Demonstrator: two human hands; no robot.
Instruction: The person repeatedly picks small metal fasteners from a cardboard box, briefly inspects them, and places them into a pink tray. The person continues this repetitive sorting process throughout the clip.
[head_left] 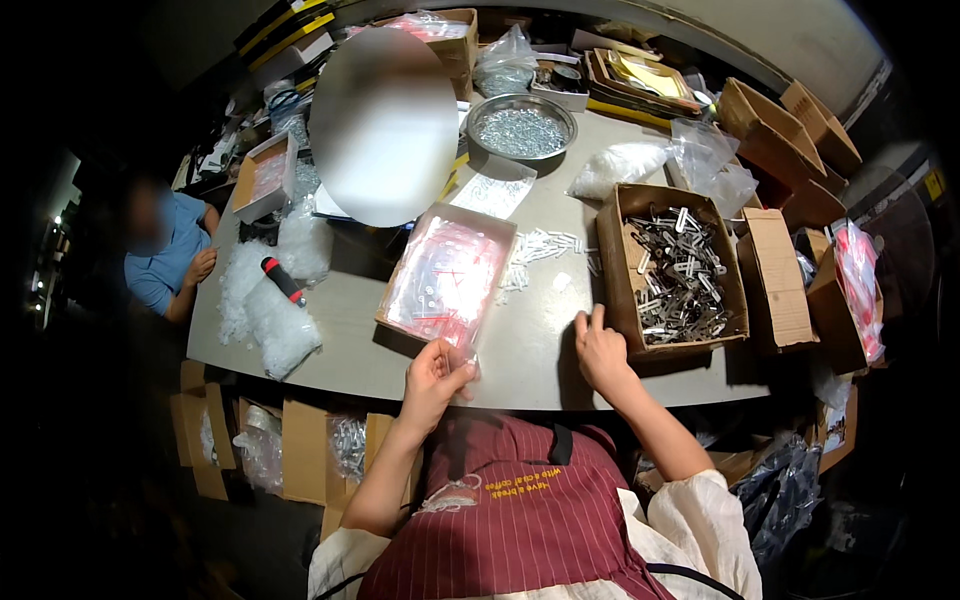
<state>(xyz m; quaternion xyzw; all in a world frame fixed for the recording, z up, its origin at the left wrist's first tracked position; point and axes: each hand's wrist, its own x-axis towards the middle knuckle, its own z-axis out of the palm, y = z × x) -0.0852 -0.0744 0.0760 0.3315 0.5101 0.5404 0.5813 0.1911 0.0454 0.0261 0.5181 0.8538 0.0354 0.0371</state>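
At the near edge of the table, my left hand (pixel 436 384) pinches a small clear plastic bag (pixel 466 358) between thumb and fingers. Just beyond it stands a shallow carton (pixel 508 252) filled with clear bags with red lines (pixel 450 275). My right hand (pixel 602 352) is over the tabletop, two fingers stretched forward and apart, with nothing seen in it. To its right is a brown cardboard box (pixel 672 350) of loose metal clip-like pieces (pixel 684 275). Small white pieces (pixel 548 246) lie scattered between the carton and the box.
A steel bowl of small shiny parts (pixel 522 128) stands at the back. Bags of white bits (pixel 280 325) and a red-and-black tool (pixel 283 281) lie on the left. Cartons (pixel 775 280) crowd the right side. Another person (pixel 165 245) in blue is at the far left.
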